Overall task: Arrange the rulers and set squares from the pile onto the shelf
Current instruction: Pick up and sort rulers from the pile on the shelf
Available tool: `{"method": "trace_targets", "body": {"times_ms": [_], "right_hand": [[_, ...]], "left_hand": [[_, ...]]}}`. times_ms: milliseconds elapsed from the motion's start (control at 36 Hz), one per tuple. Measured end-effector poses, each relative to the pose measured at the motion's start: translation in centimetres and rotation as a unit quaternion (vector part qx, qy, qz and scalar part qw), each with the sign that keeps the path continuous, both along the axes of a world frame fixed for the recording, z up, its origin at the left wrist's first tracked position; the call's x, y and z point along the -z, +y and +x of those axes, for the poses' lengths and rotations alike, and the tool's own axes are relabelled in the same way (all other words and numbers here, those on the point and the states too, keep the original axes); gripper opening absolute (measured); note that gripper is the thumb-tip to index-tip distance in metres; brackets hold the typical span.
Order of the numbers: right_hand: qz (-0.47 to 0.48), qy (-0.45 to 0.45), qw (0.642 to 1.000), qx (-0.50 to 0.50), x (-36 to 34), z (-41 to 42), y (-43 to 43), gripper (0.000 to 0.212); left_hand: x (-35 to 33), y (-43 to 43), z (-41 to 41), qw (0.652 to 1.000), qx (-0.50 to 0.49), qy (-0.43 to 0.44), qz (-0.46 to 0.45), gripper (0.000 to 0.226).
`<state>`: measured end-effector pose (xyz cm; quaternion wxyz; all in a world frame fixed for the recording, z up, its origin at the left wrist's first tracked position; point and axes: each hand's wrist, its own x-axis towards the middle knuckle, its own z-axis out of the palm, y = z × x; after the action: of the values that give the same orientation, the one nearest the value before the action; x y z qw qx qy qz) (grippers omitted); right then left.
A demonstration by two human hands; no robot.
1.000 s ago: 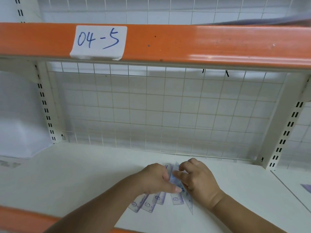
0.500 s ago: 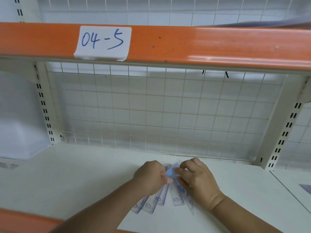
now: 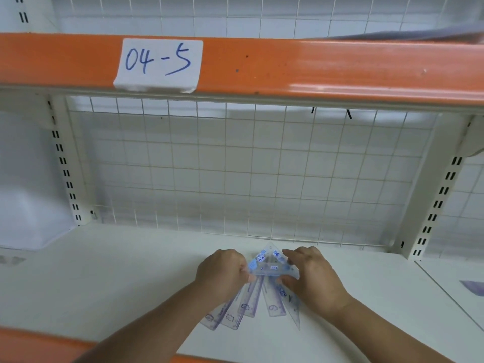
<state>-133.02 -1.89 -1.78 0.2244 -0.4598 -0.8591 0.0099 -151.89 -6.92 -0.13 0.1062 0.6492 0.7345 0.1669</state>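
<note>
A clear set square (image 3: 269, 263) with blue print stands tilted up between both hands, apex pointing away. My left hand (image 3: 222, 271) pinches its left corner and my right hand (image 3: 314, 273) holds its right corner between thumb and fingers. Beneath it, several clear rulers (image 3: 251, 299) with purple markings fan out flat on the white shelf (image 3: 104, 284), together with a narrow pointed set square (image 3: 294, 310) at the right of the fan.
A wire grid panel (image 3: 235, 166) closes the back of the shelf. An orange beam (image 3: 314, 66) with a "04-5" label (image 3: 158, 64) crosses above. Slotted uprights (image 3: 65, 166) stand at both sides. A purple item (image 3: 474, 286) lies on the neighbouring shelf at right.
Both hands have drawn apart and lifted the triangular set square up from the fanned pile, so it now shows between them. The view has shifted slightly.
</note>
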Motion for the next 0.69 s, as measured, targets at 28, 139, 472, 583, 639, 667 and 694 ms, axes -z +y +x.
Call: {"method": "trace_targets", "body": {"times_ms": [28,139,472,583,639,667,694], "right_hand": [[0.003,-0.003,1.0,0.005,0.0,0.0,-0.1,0.034],[0.023,-0.013,1.0,0.015,-0.1,0.0,-0.5,0.025],[-0.078,0.058,0.995,0.039,-0.1,-0.5,-1.7,0.039],[-0.04,0.047,0.998,0.017,-0.9,-0.4,-1.9,0.057],[0.024,0.019,0.999,-0.024,-0.9,-0.6,-1.8,0.049],[0.042,0.005,0.998,-0.048,-0.9,-0.8,-1.8,0.042],[0.056,-0.001,0.996,-0.067,-0.8,-1.1,-1.8,0.036]], "left_hand": [[0.1,0.0,0.0,1.0,0.002,-0.002,0.001,0.03],[0.0,-0.1,0.1,1.0,0.012,-0.004,0.009,0.023],[0.1,-0.1,-0.4,0.969,-0.019,-0.246,0.002,0.031],[-0.3,-0.2,-1.2,0.983,-0.004,-0.182,-0.005,0.024],[-0.8,-0.2,-1.2,0.992,0.023,-0.119,-0.022,0.019],[-1.2,-0.3,-1.0,0.994,0.036,-0.095,-0.03,0.017],[-1.5,-0.4,-0.8,0.995,0.048,-0.079,-0.035,0.017]]}}
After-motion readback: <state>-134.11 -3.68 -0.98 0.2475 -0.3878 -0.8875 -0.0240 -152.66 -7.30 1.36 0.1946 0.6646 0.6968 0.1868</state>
